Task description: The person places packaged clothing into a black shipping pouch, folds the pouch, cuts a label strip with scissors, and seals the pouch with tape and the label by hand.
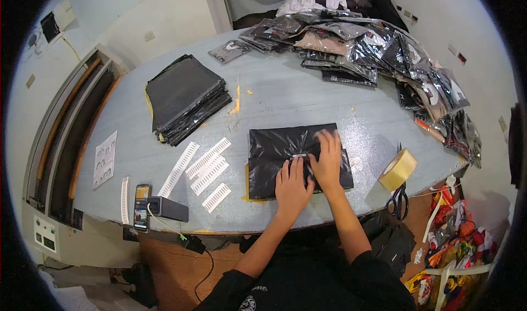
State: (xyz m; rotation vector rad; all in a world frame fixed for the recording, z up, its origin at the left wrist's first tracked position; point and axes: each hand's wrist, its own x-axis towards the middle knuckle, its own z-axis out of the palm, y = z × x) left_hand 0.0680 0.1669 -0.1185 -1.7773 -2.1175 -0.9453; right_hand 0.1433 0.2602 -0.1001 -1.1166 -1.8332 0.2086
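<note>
A black plastic packet point(266, 146) lies flat on the table in front of me, over another dark packet that shows at its right side. A small white label point(299, 156) sits near its middle. My left hand point(293, 184) rests on the packet just below the label, fingers spread. To the right of the label, my right hand point(328, 160) is on the packet too, with fingers apart and slightly blurred. Strips of white labels point(207, 167) lie to the left of the packet.
A stack of black packets point(186, 94) stands back left; filled clear bags point(351, 47) pile up at the back right. Tape point(398, 169) and scissors point(397, 201) are at the right edge. A phone point(142, 207), black box point(169, 209) and printed sheet point(105, 159) are left.
</note>
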